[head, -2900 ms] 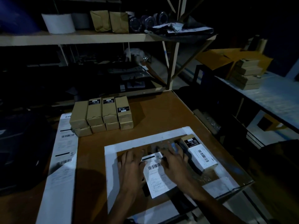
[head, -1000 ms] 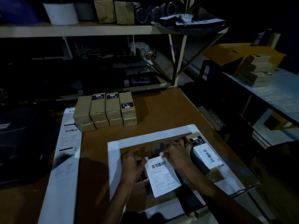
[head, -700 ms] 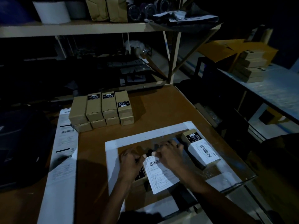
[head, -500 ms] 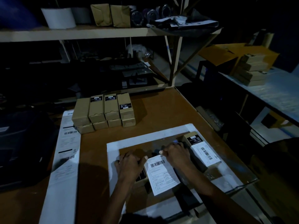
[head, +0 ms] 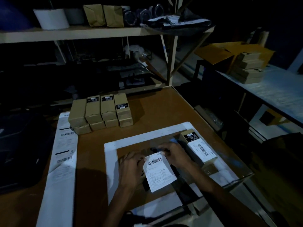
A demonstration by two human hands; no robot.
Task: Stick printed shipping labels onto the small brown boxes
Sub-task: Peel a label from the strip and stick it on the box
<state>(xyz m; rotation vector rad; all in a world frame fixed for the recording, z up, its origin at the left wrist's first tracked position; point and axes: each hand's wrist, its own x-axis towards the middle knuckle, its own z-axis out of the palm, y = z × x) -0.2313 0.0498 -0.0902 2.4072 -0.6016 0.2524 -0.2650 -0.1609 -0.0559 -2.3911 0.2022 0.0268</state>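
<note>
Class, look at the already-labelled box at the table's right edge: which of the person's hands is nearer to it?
Right. The right hand lies just beside the labelled box; the left hand lies farther away, across the label.

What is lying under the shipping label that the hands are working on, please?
Under the shipping label a dark edge of something shows beside the left hand; the rest is covered by the label and the right hand.

A white shipping label (head: 159, 172) with a barcode near its top edge lies tilted at lower centre of the frame, over a brown box mostly hidden beneath it. A second brown box (head: 199, 149), already labelled, lies just to its right. Stacked brown boxes (head: 100, 112) sit in two layers at centre left.
</note>
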